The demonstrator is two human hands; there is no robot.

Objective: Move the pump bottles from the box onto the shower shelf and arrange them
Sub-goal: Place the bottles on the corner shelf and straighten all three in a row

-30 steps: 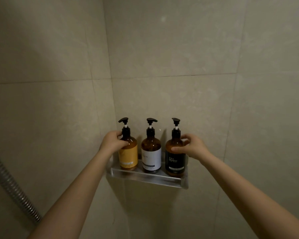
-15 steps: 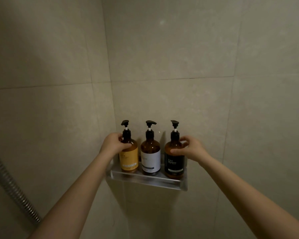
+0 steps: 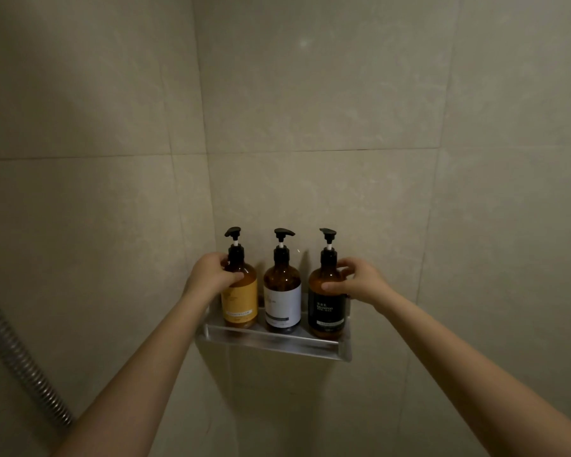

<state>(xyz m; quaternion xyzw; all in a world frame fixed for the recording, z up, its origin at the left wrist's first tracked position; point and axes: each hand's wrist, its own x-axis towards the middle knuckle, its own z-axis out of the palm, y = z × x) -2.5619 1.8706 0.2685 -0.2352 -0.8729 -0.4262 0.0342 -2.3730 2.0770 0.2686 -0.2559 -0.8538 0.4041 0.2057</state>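
Three amber pump bottles stand upright in a row on a clear shower shelf (image 3: 277, 341) fixed to the tiled wall. The yellow-label bottle (image 3: 241, 305) is on the left, with my left hand (image 3: 211, 275) gripping its shoulder. The white-label bottle (image 3: 282, 301) stands in the middle, untouched. On the right, my right hand (image 3: 360, 280) holds the shoulder of the black-label bottle (image 3: 326, 311). All three pump heads point roughly rightward. No box is in view.
Beige wall tiles meet in a corner (image 3: 205, 159) just left of the shelf. A ribbed metal shower hose (image 3: 23, 364) hangs along the left wall, below and left of my left arm.
The view has shifted slightly; both hands stay on the outer bottles. The left bottle's pump head has turned a little, and the bottles remain in the same row.
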